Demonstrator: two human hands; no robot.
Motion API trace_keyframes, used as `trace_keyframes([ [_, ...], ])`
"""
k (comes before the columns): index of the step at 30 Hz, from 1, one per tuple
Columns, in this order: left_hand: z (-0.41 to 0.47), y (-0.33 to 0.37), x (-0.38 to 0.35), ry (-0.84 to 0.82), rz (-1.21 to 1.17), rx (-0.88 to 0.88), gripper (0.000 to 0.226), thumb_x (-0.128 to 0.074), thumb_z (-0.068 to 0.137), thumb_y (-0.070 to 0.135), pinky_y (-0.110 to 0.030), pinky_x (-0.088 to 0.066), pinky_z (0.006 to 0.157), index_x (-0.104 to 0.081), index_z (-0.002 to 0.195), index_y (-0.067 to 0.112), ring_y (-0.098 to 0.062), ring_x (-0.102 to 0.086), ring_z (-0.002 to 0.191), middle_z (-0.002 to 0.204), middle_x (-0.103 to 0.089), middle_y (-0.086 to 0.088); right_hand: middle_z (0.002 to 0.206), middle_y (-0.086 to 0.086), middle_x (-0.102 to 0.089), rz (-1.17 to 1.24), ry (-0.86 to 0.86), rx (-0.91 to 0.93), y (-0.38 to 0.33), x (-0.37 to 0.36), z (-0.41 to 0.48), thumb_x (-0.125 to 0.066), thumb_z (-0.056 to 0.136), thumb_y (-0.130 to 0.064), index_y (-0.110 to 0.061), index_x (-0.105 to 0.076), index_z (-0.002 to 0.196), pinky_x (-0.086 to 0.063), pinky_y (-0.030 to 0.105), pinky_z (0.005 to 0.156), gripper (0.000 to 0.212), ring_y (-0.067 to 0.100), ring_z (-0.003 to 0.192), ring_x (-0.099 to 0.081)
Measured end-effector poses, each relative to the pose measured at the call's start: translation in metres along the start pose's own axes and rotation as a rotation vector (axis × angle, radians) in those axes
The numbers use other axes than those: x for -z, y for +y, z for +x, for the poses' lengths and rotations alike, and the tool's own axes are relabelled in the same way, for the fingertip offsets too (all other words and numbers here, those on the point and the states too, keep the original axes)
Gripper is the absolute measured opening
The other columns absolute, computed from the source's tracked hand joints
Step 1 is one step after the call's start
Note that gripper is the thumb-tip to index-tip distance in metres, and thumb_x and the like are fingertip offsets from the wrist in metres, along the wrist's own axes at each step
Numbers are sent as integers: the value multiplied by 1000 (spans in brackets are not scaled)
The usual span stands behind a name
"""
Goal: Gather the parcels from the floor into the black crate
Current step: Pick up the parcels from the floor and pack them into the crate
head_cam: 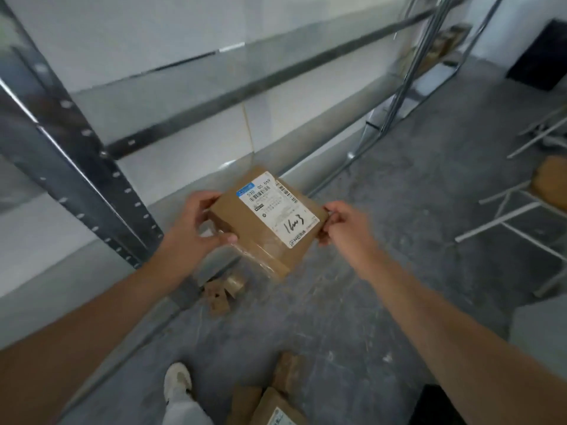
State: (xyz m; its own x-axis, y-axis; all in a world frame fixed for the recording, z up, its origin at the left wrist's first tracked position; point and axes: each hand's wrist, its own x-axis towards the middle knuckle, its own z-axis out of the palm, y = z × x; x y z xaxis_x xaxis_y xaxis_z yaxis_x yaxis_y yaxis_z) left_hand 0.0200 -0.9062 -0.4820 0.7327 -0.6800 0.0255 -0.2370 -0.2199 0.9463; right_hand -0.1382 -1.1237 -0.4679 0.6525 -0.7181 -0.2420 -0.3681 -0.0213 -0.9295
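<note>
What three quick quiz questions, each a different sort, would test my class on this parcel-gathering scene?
1. True or false: the labelled parcel lies on the floor.
2. Which hands hold it? A) left hand only B) right hand only C) both
3. Fill in: more parcels lie on the floor near the person's white ____.
Key: 1 false, it is held up off the floor; 2 C; 3 shoe.
</note>
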Motion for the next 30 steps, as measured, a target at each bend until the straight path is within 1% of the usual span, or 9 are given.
trace_keyframes([
  [5, -61, 126, 60, 159, 5, -184, 72, -87, 68, 10, -42, -43, 109, -49, 128, 23, -11, -54, 122, 127, -58, 8, 78, 22, -62, 284, 48, 206, -125, 11, -70, -33, 72, 24, -2, -69, 89, -49, 26, 44, 47, 16, 46, -58],
  [9, -121, 201, 105, 289, -25, -307, 70, -84, 74, 15, -33, -43, 105, -45, 132, 27, -9, -52, 124, 130, -56, 12, 54, 6, -61, 381, -9, 271, -203, -8, -130, -30, 67, 23, -7, -68, 84, -41, 20, 41, 50, 14, 44, -50],
  [12, -166, 237, 151, 389, 9, -399, 68, -81, 77, 31, -21, -41, 101, -44, 134, 40, -7, -48, 124, 134, -51, 15, 69, 14, -64, 421, -142, 341, -241, -35, -175, -31, 64, 23, -3, -63, 86, -42, 22, 46, 47, 18, 50, -52],
  [16, -226, 276, 230, 541, 107, -466, 63, -77, 80, 37, -17, -35, 101, -43, 131, 56, -2, -45, 124, 134, -46, 12, 82, 15, -72, 542, -382, 372, -292, -77, -237, -28, 68, 24, 1, -64, 93, -52, 28, 54, 50, 22, 65, -64],
  [19, -280, 296, 285, 656, -47, -448, 56, -72, 82, 50, -28, -49, 95, -43, 130, 54, -9, -56, 117, 130, -53, 9, 88, 18, -71, 657, -567, 357, -329, -129, -290, -31, 82, 15, 3, -65, 95, -56, 29, 60, 38, 25, 74, -62],
  [22, -342, 296, 337, 837, -308, -376, 68, -71, 80, 53, -28, -57, 80, -33, 134, 38, -12, -65, 108, 130, -57, -2, 84, 14, -69, 748, -729, 297, -358, -193, -355, -44, 95, -3, 1, -67, 96, -55, 25, 59, 24, 17, 65, -57],
  [26, -438, 280, 406, 1065, -497, -256, 60, -59, 88, 47, -32, -58, 78, -26, 131, 22, -21, -65, 110, 116, -65, -2, 73, 4, -67, 574, -816, 349, -381, -286, -440, -59, 94, -16, -5, -70, 89, -41, 25, 55, 16, 14, 61, -49],
  [28, -489, 267, 441, 1198, -540, -222, 52, -57, 92, 47, -35, -58, 78, -31, 128, 20, -25, -67, 105, 110, -66, -2, 76, 1, -67, 454, -859, 437, -385, -328, -485, -62, 95, -25, -16, -73, 86, -41, 28, 62, 17, 16, 70, -51],
  [30, -542, 255, 471, 1306, -528, -215, 44, -53, 94, 51, -35, -56, 66, -35, 123, 23, -27, -66, 92, 105, -66, -5, 87, -1, -70, 355, -965, 531, -385, -365, -534, -59, 96, -34, -25, -71, 82, -44, 30, 76, 21, 17, 87, -59],
])
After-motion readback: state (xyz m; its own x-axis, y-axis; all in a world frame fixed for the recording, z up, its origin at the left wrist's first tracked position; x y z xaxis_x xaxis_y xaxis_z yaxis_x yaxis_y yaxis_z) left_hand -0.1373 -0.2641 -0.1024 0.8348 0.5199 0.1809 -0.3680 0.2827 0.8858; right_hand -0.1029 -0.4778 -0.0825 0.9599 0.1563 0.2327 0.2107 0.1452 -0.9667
